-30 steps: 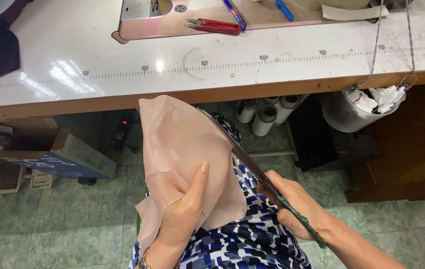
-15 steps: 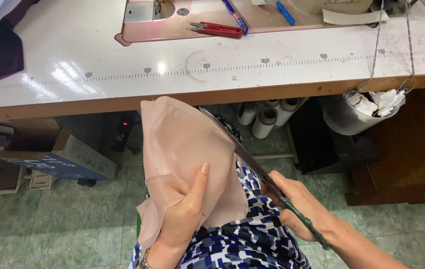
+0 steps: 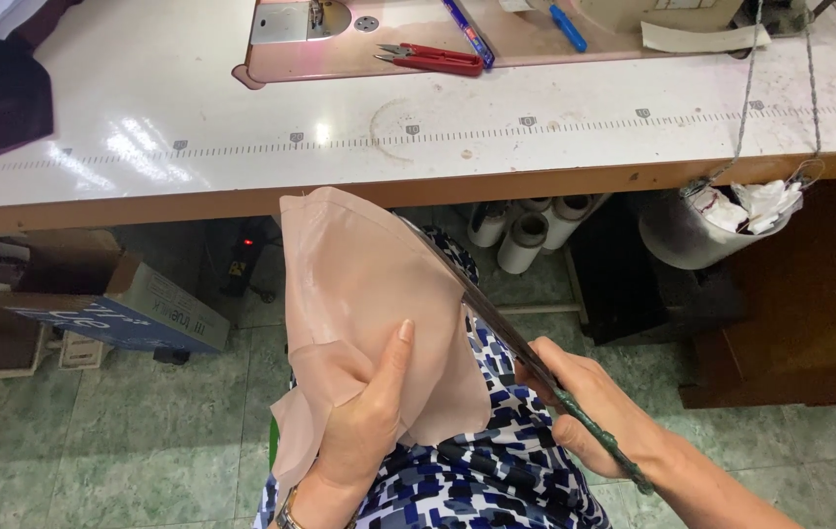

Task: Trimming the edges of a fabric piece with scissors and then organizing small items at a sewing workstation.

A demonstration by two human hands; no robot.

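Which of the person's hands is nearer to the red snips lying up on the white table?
Right, but only slightly. The right hand grips the scissors below the red snips; the left hand holds the pink cloth a little lower.

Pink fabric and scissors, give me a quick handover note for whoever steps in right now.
Left hand: grips the pink fabric piece from below, thumb pressed on its face, holding it up over the lap.
Right hand: closed on the handles of the long scissors, blades lying along the fabric's right edge.
Nearby: white sewing table ahead, red thread snips on it, both untouched.
Done: blades reach most of the way up the right edge; how much is cut cannot be told.
Left: the top end of that edge, near the blade tips.
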